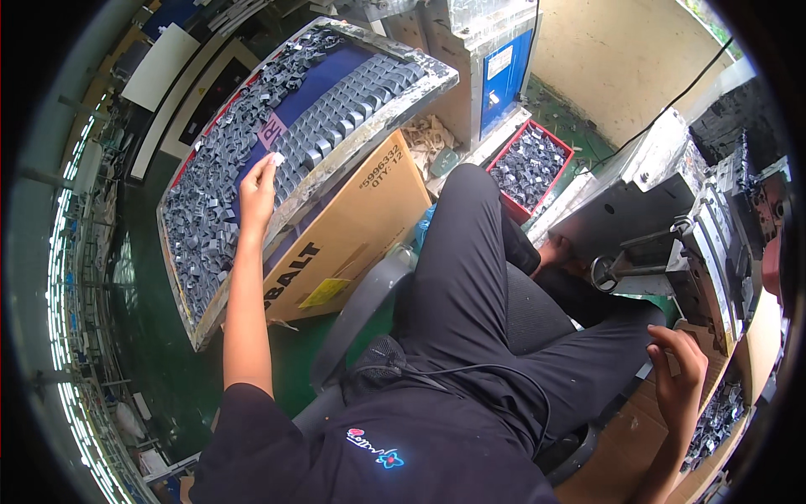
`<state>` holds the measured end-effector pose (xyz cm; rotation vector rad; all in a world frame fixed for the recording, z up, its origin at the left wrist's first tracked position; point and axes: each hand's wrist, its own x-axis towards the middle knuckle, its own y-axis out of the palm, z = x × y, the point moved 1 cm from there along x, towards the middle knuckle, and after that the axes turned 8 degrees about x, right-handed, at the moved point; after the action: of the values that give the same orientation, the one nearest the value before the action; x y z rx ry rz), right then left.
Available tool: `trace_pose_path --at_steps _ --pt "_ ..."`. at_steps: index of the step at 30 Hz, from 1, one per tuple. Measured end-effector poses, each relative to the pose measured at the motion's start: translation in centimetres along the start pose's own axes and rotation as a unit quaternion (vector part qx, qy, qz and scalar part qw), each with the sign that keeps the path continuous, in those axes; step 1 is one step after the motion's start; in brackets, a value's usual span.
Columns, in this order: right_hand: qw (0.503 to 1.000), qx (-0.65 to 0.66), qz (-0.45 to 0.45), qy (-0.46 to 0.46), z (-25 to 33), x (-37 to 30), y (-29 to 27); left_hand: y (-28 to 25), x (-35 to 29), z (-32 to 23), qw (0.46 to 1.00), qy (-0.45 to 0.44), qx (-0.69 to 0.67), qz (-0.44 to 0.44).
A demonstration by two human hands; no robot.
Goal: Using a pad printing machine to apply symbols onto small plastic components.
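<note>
My left hand [259,195] reaches out over the worktable at the upper left, its fingertips pinched on a small pale piece [278,159]. Beside it, several rows of small curved grey parts [340,113] stand along the table's near side. A loose heap of similar grey parts [206,189] covers the far left side, with a strip of blue surface [323,76] between them. My right hand [682,370] hovers by my right knee, fingers loosely bent and apart, with nothing visible in it.
A large cardboard panel [353,223] leans below the table's edge. On the floor ahead, a red crate [573,153] holds grey parts. At the right stand a machine with a handwheel [603,273] and an open carton [617,445] near grey pieces. A chair armrest [357,315] is at my left.
</note>
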<state>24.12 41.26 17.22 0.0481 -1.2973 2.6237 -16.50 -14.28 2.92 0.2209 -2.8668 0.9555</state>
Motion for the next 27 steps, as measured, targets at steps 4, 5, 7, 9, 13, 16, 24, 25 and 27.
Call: trace_pose_path --at_steps 4,5,7,9,13,16,24,25,27 --pt "1.0 0.003 -0.005 0.004 0.0 0.1 -0.1 0.0 -0.6 0.0 0.998 -0.013 -0.047 0.051" --pt "1.0 0.002 -0.005 -0.001 0.1 0.2 -0.1 -0.3 -0.7 0.3 0.998 -0.013 -0.045 0.046" --pt "1.0 0.012 -0.002 -0.001 0.1 0.3 0.0 -0.6 -0.8 0.7 0.996 0.066 -0.053 0.016" --pt "1.0 0.006 -0.001 0.017 0.0 0.1 0.1 1.1 -1.5 -0.9 0.996 0.076 0.043 0.016" --pt "1.0 0.0 0.0 0.01 0.0 0.1 0.2 1.2 -2.2 -2.4 0.975 0.103 0.197 0.005" --pt "1.0 0.003 0.005 0.006 0.0 0.2 0.2 0.4 -1.6 -1.7 0.974 0.118 0.195 0.021" --pt "1.0 0.004 0.01 0.012 0.2 0.3 0.1 0.5 -0.6 0.0 0.979 0.09 0.174 0.054" --pt "1.0 0.004 0.009 0.013 0.2 0.3 0.1 0.5 -0.7 0.0 0.978 0.101 0.174 0.051" --pt "1.0 0.003 0.009 0.014 0.2 0.2 0.0 0.7 -0.7 -0.2 0.977 0.112 0.174 0.048"
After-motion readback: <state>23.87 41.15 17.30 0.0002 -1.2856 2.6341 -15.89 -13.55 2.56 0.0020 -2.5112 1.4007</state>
